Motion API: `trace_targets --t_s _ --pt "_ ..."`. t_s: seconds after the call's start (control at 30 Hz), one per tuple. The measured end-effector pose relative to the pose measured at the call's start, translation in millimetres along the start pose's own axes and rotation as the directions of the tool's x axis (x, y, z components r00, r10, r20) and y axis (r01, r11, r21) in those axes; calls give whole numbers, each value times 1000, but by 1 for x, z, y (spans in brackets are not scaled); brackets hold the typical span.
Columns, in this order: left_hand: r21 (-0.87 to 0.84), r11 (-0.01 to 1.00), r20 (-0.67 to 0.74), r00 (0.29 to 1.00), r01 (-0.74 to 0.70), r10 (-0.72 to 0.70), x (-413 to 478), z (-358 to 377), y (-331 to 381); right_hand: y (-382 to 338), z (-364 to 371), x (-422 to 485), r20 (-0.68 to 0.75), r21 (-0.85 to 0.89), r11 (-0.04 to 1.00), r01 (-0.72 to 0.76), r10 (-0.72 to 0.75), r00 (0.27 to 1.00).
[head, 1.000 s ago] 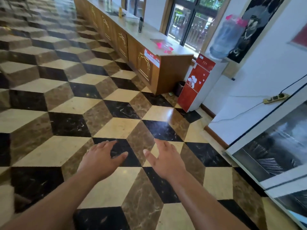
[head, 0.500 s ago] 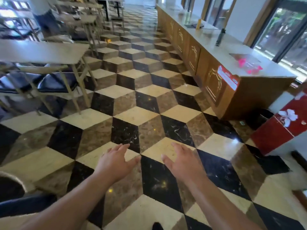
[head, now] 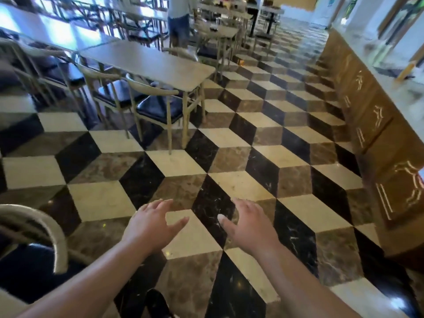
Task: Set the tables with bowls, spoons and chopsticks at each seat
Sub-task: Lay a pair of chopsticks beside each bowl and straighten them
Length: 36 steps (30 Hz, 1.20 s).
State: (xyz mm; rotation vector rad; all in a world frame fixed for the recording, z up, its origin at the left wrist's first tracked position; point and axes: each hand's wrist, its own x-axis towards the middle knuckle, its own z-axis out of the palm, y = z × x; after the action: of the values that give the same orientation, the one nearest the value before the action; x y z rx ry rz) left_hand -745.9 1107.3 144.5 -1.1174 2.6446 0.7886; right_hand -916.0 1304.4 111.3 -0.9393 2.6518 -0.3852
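Observation:
My left hand [head: 152, 223] and my right hand [head: 246, 223] are stretched out in front of me over the tiled floor, palms down, fingers relaxed and spread, holding nothing. A bare wooden table [head: 151, 63] stands ahead at the left with dark-cushioned chairs [head: 156, 104] along its near side. More tables [head: 220, 31] run back along the room. No bowls, spoons or chopsticks show up clearly in this view.
A long wooden counter [head: 371, 115] runs along the right side. A curved chair back [head: 39, 223] is close at the lower left. A person [head: 180, 17] stands among the far tables. A checkered aisle [head: 263, 134] lies between tables and counter.
The view has swung left from the water dispenser and counter end toward the dining tables. Both hands stay out in front, empty, in much the same pose.

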Motion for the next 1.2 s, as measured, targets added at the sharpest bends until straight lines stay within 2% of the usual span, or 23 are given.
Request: trace_targets --t_s 0.23,0.4,0.57,0.7,0.83,1.03,1.2 --pt "-125 991 -13 999 50 -52 120 -64 -39 -68 -20 140 66 -75 996 53 -48 997" --pt "-128 989 -115 989 76 -91 203 -123 -63 -129 -42 238 28 -55 988 145 -144 989" --pt "-137 979 -176 968 154 -177 272 -151 -92 -180 -39 324 111 -25 965 260 -256 960" --pt "-171 947 -218 927 271 -304 326 -171 -134 -218 -27 413 168 -14 935 356 -348 922" --pt "-236 858 -271 817 457 -509 376 -190 -170 -273 -6 513 250 8 881 473 -460 852" --pt "-350 714 -284 657 607 -698 408 -220 -188 -368 15 607 335 -69 749 659 -605 723" --pt "-464 553 -271 484 692 -832 389 -243 -243 -472 44 626 434 -3 588 809 -728 530"
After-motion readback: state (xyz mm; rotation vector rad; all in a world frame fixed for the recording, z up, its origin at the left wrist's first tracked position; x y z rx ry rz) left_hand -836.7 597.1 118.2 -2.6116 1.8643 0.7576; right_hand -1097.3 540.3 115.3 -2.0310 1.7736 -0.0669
